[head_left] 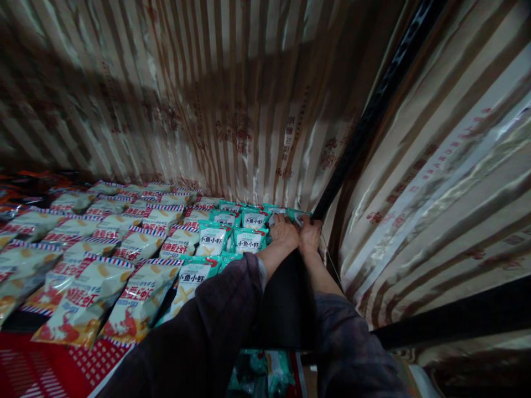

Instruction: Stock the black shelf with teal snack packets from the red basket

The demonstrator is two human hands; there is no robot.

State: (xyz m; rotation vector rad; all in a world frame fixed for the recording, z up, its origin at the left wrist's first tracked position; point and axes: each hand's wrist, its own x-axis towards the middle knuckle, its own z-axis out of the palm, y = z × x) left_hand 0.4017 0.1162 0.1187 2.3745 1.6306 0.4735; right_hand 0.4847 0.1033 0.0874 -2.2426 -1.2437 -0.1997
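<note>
My left hand point(284, 231) reaches to the back right end of the shelf, its fingers curled on a green-and-white snack bag point(274, 211). Close beside it, my right hand point(310, 233) has its fingers bent over another green snack bag point(297, 214) in the corner by the black post. My hands partly hide both bags. Left of my hands, several matching green snack bags point(249, 241) stand in rows. One green bag point(194, 279) near the front is partly covered by my left sleeve.
White-and-orange snack bags point(136, 243) fill rows on the left, with dark orange packs point(25, 193) beyond. A black post point(373, 110) rises at the right corner, before striped plastic sheeting point(249, 110). A red perforated basket point(50, 365) and more green bags point(265, 373) sit below.
</note>
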